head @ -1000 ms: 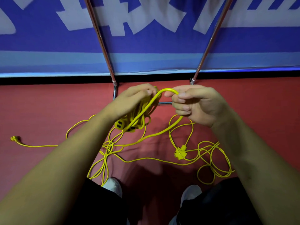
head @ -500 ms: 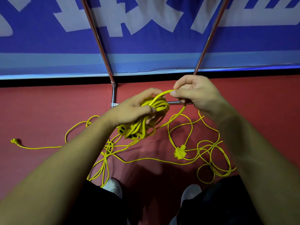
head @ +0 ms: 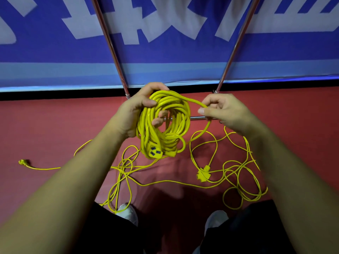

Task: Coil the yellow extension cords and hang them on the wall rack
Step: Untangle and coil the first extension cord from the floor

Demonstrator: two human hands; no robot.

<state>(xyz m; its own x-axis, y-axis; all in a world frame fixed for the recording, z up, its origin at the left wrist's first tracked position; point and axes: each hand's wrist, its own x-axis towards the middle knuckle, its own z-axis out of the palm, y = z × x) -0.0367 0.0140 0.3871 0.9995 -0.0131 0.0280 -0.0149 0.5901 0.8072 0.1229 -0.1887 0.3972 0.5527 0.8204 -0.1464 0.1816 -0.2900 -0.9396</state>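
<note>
My left hand grips a thick coil of yellow extension cord, fingers through its middle. The coil's socket end hangs at the bottom. My right hand pinches the loose strand running off the coil's top right. From there the cord drops to the red floor, where loose yellow cord lies in tangled loops with a multi-way socket. A plug end lies far left on the floor.
Two metal rack poles rise in front of a blue and white banner, joined by a low crossbar behind the coil. My white shoes stand near the loose loops on the red floor.
The coil has been raised and turned to face me, looking fuller. My right hand has laid another loop over it and now sits level with the coil's right side.
</note>
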